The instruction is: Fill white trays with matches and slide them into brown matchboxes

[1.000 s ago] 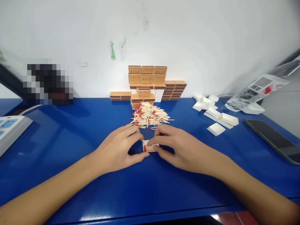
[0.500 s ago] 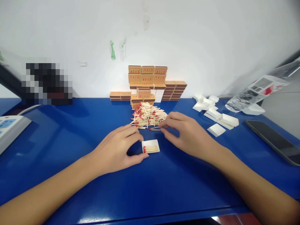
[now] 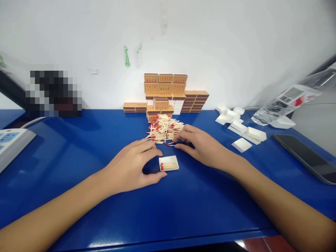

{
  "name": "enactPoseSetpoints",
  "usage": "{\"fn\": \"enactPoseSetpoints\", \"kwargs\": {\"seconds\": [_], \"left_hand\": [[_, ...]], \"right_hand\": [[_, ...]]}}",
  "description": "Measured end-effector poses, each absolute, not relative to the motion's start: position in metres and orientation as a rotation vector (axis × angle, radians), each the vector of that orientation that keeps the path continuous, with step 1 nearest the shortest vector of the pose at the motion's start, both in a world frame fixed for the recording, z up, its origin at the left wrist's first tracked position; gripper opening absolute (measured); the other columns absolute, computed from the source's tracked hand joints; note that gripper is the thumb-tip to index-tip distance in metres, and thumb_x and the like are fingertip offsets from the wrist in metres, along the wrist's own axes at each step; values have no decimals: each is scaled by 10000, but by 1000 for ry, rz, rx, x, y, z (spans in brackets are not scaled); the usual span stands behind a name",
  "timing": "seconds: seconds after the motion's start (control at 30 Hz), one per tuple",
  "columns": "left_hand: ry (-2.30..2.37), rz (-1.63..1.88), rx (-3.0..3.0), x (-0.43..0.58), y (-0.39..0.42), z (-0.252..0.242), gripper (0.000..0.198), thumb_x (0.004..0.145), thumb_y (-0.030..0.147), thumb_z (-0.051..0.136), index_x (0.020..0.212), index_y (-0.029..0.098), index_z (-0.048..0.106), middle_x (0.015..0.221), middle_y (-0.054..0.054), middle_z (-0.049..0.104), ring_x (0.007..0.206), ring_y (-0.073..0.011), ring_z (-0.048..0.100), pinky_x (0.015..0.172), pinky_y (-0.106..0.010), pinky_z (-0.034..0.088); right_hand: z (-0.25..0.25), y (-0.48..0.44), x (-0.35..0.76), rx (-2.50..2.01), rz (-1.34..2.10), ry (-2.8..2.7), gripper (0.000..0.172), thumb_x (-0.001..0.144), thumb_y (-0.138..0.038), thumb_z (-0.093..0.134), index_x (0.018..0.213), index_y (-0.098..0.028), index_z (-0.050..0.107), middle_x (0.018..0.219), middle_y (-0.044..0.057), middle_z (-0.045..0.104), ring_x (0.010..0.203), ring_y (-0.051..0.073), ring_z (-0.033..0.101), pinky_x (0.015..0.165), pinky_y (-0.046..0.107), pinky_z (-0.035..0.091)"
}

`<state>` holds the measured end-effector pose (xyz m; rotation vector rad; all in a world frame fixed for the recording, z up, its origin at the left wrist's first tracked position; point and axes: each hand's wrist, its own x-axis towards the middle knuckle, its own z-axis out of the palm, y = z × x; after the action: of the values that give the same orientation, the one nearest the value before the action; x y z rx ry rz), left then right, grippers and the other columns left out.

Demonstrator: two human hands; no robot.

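Observation:
A small white matchbox tray point(image 3: 169, 159) lies on the blue table, with several red-headed matches point(image 3: 170, 166) side by side along its near half. My left hand point(image 3: 136, 164) is curved round the tray's left end, forefinger at the far corner and thumb along the near edge, holding it in place. Beyond the tray is a loose heap of matches point(image 3: 165, 127). At the heap's near right edge, my right hand point(image 3: 195, 143) has thumb and forefinger around the end of a single match point(image 3: 170, 144); its other fingers curl behind.
Printed matchboxes point(image 3: 165, 88) are stacked against the wall behind the heap. Several empty white trays point(image 3: 241, 145) lie to the right, near a clear plastic bottle point(image 3: 283, 101) and a black phone point(image 3: 306, 157). A white device point(image 3: 19, 145) sits at the left edge.
My right hand has shifted slightly left, its fingertips sliding further along the match by the heap. The left hand and the tray stay almost where they were.

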<state>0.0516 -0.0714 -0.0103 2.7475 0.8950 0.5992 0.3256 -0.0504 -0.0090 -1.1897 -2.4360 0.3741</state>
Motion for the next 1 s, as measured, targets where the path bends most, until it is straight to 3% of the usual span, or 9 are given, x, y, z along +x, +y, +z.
{"fn": "enactPoseSetpoints", "kwargs": {"seconds": [0.3, 0.77, 1.0], "left_hand": [[886, 605, 2744, 51, -72, -9, 348, 918, 427, 743, 1149, 168, 717, 1025, -74, 688, 948, -239, 650, 867, -405, 533], [889, 611, 2732, 52, -73, -7, 244, 917, 379, 741, 1029, 164, 718, 975, -66, 687, 898, -226, 637, 825, -395, 528], [858, 639, 2740, 52, -73, -7, 239, 920, 365, 743, 1052, 168, 717, 982, -61, 695, 916, -222, 649, 844, -387, 532]], "right_hand": [[-2, -54, 327, -1266, 462, -2460, 149, 1038, -251, 581, 910, -196, 633, 999, 70, 614, 917, 215, 601, 797, 339, 487], [6, -89, 301, -1087, 317, -2550, 67, 1033, -200, 596, 993, -190, 649, 1020, 65, 631, 856, 194, 630, 754, 328, 498], [0, -59, 325, -1197, 111, -2392, 169, 1042, -185, 516, 1124, -201, 663, 989, 77, 612, 875, 220, 627, 766, 349, 502]]}}
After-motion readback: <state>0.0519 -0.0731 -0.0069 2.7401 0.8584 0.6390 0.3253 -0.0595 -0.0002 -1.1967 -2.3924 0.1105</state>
